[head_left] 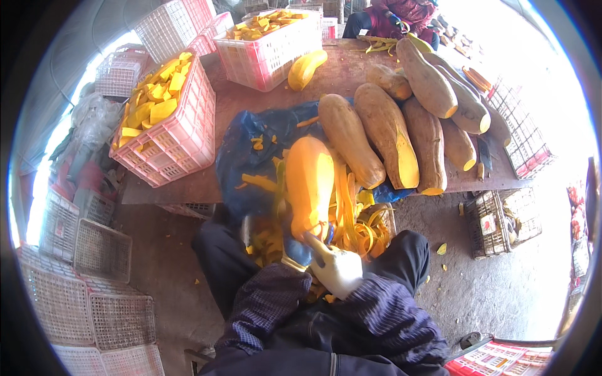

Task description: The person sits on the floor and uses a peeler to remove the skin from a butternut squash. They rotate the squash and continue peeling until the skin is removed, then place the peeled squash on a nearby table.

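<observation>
A peeled orange squash (308, 183) stands tilted before me, its lower end at my hands. My left hand (297, 249), in a blue-coated glove, grips that lower end from beneath, partly hidden by the squash. My right hand (336, 270), in a whitish glove, is closed near the same end, with something blue beside its fingers; what it holds is mostly hidden. Long strips of squash peel (367, 235) fill a crate (389, 221) between my knees. Several unpeeled tan squashes (350, 141) lie to the right on the table, some with cut yellow ends.
The wooden table (287, 105) carries blue plastic sheeting (249, 141), a crate of cut squash chunks (188, 127), another such crate (277, 51) and a knife (484, 152). A gloved co-worker (409, 19) sits beyond it. Crates (489, 225) stand right; empty ones (122, 319) are stacked left.
</observation>
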A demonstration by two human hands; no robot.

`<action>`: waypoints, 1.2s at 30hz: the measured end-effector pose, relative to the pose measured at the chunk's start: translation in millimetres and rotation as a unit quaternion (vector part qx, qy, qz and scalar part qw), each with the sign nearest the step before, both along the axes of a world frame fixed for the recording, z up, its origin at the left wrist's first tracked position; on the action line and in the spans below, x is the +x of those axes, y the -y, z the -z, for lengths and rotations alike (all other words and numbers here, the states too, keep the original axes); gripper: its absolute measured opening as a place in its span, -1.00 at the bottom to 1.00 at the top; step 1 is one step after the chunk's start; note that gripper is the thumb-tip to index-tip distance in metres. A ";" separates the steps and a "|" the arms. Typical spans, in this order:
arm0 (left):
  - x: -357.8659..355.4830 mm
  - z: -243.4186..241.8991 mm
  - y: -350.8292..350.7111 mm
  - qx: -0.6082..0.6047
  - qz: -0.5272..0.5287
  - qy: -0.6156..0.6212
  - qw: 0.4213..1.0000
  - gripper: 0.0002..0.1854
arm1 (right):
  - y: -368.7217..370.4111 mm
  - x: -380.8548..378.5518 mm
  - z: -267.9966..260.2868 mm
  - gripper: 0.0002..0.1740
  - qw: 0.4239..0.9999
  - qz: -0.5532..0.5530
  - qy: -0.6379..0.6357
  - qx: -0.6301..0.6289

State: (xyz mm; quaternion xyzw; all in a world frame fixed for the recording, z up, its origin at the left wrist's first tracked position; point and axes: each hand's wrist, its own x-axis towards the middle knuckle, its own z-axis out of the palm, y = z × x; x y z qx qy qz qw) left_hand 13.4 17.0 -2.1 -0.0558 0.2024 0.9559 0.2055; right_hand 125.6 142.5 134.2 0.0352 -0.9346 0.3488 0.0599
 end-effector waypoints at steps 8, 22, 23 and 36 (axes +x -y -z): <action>10.9 -5.8 2.3 0.072 0.120 0.049 0.989 -0.22 | -0.9 42.2 20.7 -0.28 0.984 0.060 0.142 -0.091; 35.8 18.7 9.0 0.313 0.173 0.060 0.932 -0.26 | -24.1 -126.5 10.9 -0.41 0.941 0.126 0.019 -0.312; 35.9 18.1 8.8 0.274 0.145 0.117 0.944 -0.23 | -29.6 -146.9 14.5 -0.44 0.948 0.139 -0.034 -0.284; 42.9 16.3 5.1 0.177 0.073 0.172 0.966 -0.23 | -67.4 -263.6 23.3 -0.52 0.912 0.132 0.131 -0.366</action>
